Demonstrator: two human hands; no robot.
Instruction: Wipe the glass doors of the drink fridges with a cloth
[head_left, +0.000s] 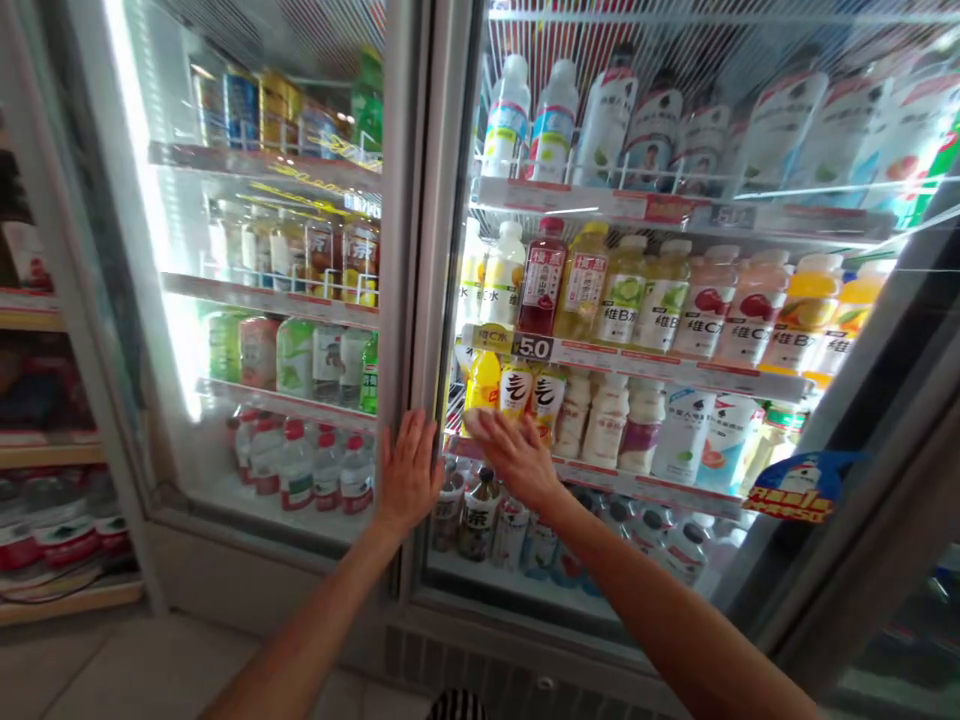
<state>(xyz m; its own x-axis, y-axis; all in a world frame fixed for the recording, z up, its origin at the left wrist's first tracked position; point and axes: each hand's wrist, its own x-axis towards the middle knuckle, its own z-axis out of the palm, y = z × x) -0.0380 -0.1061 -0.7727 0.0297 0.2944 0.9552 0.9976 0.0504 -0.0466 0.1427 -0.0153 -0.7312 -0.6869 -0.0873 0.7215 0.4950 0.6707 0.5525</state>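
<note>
My left hand (409,470) lies flat with fingers stretched upward on the grey metal door frame (424,230) between two glass-fronted drink coolers. To its right, my right hand (517,460) reaches out over the glass of the right door, fingers extended and somewhat blurred. A pale patch shows at its fingertips; I cannot make out whether that is light or something thin under them. Behind that hand stand a yellow bottle (482,385) and two yellow-white bottles with a black character (546,400). No bottle is in either hand.
The right cooler holds shelves of bottled drinks, with a 5.0 price tag (532,347) on a shelf edge. In the left cooler are cans (279,108) and red-capped bottles (295,465). A blue sticker (802,487) is at right. A wooden-edged shelf (67,597) stands far left.
</note>
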